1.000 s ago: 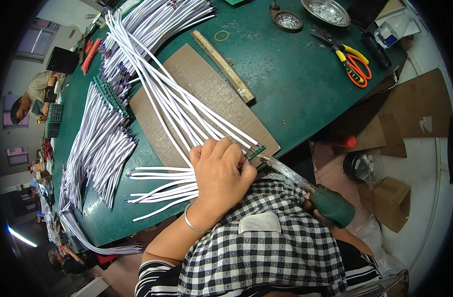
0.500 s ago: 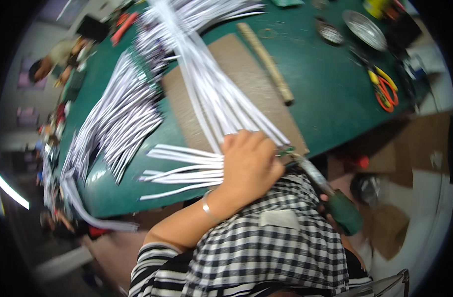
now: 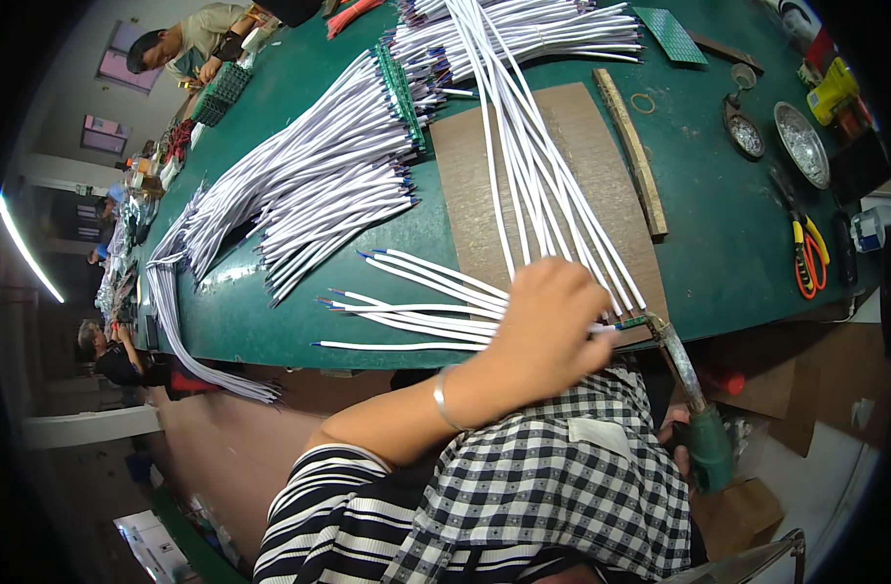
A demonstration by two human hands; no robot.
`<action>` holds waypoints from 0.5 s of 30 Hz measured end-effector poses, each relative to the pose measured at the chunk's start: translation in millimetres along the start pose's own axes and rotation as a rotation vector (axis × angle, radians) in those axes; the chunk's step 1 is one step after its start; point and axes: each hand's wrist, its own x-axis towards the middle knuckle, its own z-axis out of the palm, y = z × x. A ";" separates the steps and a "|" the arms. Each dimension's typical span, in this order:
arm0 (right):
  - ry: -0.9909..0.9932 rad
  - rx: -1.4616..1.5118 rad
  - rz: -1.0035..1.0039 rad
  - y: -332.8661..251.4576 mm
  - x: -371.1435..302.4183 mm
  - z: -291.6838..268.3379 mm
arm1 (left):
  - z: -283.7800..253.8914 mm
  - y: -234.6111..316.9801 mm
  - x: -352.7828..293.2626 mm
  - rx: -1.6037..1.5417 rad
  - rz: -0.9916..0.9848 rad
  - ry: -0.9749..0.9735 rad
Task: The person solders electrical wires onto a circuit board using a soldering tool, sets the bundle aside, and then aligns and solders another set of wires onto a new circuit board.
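My left hand, with a metal bangle at its wrist, is closed with a white cable pinched at its fingertips. The cable's end points at a small green circuit board strip at the near edge of a brown board. Several other white cables fan out to the left from under this hand. Beyond it, a long bunch of white cables runs away over the brown board. My right hand, mostly hidden, grips a soldering iron by its green handle. Its bent tip meets the strip's right end.
The brown board lies on a green table. Large piles of white cables cover the left. A wooden stick, a metal dish and orange-handled pliers lie right. A co-worker sits far left.
The view has shifted, so the table appears farther right. My left hand has lifted slightly, and a cable end now shows at its fingertips. The soldering iron stays at the strip's end.
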 end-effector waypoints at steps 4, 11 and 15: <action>0.097 0.028 -0.528 -16.6 -6.1 8.8 | -50.0 -76.5 -6.2 0.377 -0.063 0.246; 0.078 -0.023 -0.720 -11.9 1.4 14.0 | -93.2 -160.7 -29.3 0.533 -0.242 0.171; 0.063 0.185 -0.547 3.1 -3.3 21.6 | -94.7 -163.3 -23.2 0.478 -0.346 0.134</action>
